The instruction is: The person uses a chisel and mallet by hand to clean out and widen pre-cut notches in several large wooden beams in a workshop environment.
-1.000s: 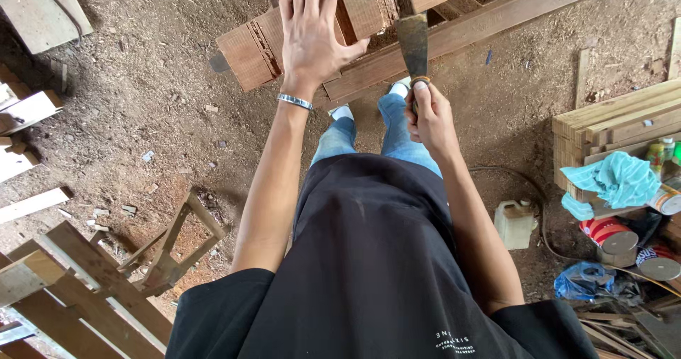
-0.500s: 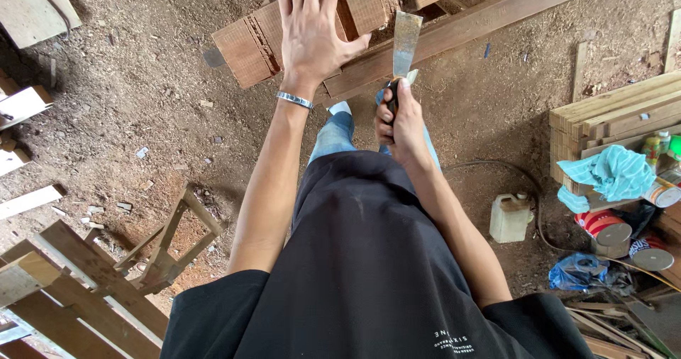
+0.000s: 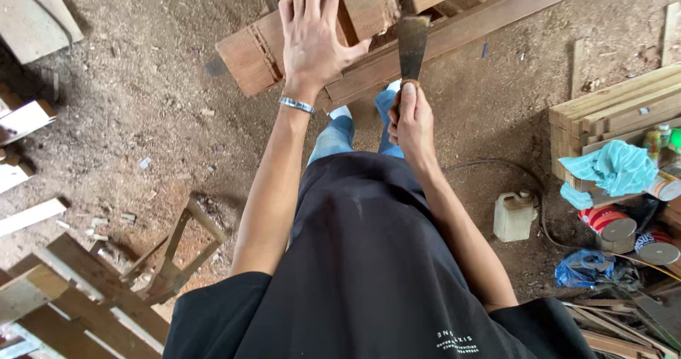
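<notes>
My left hand [image 3: 312, 36], a metal bracelet at its wrist, lies flat with fingers spread on top of a thick reddish wooden block [image 3: 252, 57] that rests on long planks at the top of the view. My right hand [image 3: 413, 121] is closed round the handle of a broad, dark, rusty blade [image 3: 411, 47]. The blade points up and away from me, its flat end close to the right side of the wooden block beside my left thumb. My black shirt and blue jeans fill the lower middle.
A long wooden beam [image 3: 496, 25] runs across the top. Stacked boards [image 3: 610, 111] with a teal cloth [image 3: 617, 167], cans and bottles sit at right, a white jug [image 3: 514, 217] below. Wooden frames [image 3: 170, 260] and offcuts lie at left on sawdust-covered ground.
My right hand has raised the blade forward and up, from beside my knee towards the wooden block. My left hand stayed on the block.
</notes>
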